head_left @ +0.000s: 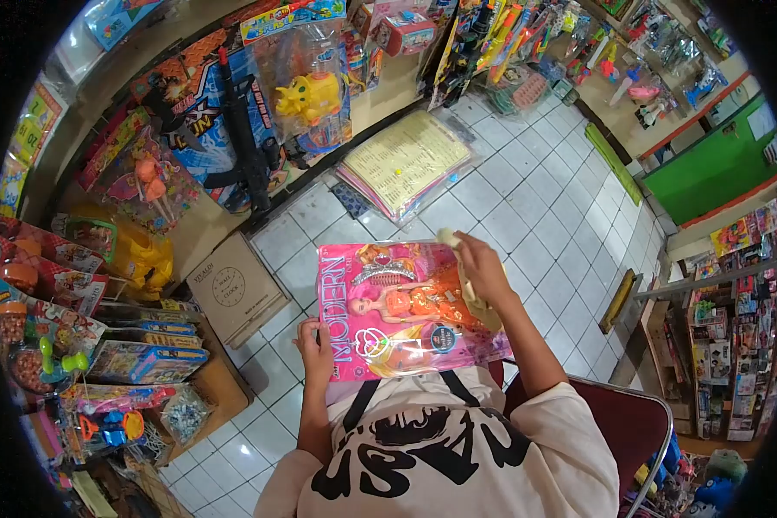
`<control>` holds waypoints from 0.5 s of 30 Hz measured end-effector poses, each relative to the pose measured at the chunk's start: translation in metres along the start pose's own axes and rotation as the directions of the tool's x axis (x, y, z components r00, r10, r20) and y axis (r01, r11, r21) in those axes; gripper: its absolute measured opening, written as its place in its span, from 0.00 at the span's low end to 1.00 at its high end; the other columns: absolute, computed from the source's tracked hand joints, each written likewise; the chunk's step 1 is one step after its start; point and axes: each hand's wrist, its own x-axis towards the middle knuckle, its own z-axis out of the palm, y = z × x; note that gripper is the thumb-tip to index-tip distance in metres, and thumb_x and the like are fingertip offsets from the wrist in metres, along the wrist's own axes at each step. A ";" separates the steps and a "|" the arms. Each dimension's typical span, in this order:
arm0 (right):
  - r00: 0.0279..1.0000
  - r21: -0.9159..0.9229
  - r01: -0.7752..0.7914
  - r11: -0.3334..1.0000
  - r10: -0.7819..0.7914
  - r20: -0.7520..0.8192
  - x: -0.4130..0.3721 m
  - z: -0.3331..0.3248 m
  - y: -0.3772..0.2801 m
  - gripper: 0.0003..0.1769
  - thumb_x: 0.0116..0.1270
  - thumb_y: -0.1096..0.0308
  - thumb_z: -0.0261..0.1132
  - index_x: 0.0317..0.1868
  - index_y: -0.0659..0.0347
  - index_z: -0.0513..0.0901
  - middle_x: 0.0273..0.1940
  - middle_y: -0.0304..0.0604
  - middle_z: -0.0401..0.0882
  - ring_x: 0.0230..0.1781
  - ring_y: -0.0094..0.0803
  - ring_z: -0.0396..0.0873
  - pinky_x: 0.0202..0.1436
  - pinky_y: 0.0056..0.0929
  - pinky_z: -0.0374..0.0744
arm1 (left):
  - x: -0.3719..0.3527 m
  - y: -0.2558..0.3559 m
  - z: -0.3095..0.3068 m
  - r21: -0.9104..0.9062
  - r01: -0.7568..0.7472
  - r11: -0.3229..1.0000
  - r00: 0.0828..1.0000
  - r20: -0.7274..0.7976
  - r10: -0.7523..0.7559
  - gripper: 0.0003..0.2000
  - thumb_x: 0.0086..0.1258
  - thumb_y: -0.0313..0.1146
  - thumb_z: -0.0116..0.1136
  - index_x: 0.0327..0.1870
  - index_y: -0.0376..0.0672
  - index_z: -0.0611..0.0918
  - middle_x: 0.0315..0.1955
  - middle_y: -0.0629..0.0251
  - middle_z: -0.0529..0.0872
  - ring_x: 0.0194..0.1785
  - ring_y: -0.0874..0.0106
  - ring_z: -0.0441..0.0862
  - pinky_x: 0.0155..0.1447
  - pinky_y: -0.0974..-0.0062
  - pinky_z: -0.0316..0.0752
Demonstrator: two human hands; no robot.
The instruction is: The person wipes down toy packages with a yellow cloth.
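Observation:
A pink packaged doll set [367, 332] marked "MODERN" lies across my lap, its doll in an orange dress lying sideways under clear plastic. My left hand [313, 345] grips the package's left edge, with the fingers partly hidden behind it. Over the package's right side, my right hand [482, 266] is closed on a pale yellowish cloth [483, 309]. That cloth rests against the plastic front and covers part of the doll's skirt end.
A stack of plastic-wrapped printed sheets [410, 164] lies on the tiled floor [527, 203] ahead. A wall clock box [233, 289] stands at left, beside shelves of toys. A toy rifle [237, 138] hangs at the back. Behind me is a dark red chair [609, 423].

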 end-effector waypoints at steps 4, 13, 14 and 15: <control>0.981 0.545 -0.078 0.835 0.163 -0.110 -0.003 -0.018 -0.027 0.19 0.72 0.64 0.49 0.52 0.69 0.76 0.37 0.43 0.80 0.34 0.31 0.77 0.41 0.29 0.75 | 0.001 0.009 -0.003 0.094 -0.048 0.994 0.998 -0.022 0.051 0.05 0.71 0.29 0.50 0.37 0.37 0.72 0.43 0.57 0.76 0.49 0.68 0.73 0.59 0.71 0.64; 0.836 0.567 0.351 0.745 -0.522 0.168 -0.082 0.012 -0.145 0.16 0.70 0.71 0.49 0.55 0.66 0.75 0.62 0.50 0.69 0.65 0.43 0.64 0.69 0.37 0.60 | 0.002 -0.011 -0.002 -0.102 0.083 0.991 0.997 0.014 -0.082 0.07 0.70 0.35 0.51 0.38 0.42 0.73 0.46 0.60 0.76 0.56 0.62 0.70 0.69 0.52 0.44; 0.826 0.482 0.397 0.781 -0.533 0.182 -0.081 0.024 -0.143 0.17 0.70 0.71 0.50 0.57 0.65 0.73 0.63 0.49 0.67 0.66 0.44 0.63 0.69 0.39 0.60 | 0.000 -0.015 -0.002 -0.138 0.083 0.987 0.997 0.007 -0.083 0.07 0.70 0.34 0.51 0.38 0.41 0.73 0.46 0.60 0.76 0.56 0.62 0.71 0.69 0.54 0.45; 0.817 0.392 0.441 0.807 -0.542 0.198 -0.079 0.037 -0.134 0.18 0.70 0.72 0.50 0.59 0.63 0.72 0.65 0.48 0.65 0.67 0.46 0.61 0.69 0.41 0.60 | 0.000 -0.017 -0.001 -0.172 0.084 0.981 0.996 -0.001 -0.085 0.06 0.70 0.34 0.51 0.38 0.41 0.73 0.45 0.60 0.76 0.56 0.62 0.71 0.69 0.56 0.45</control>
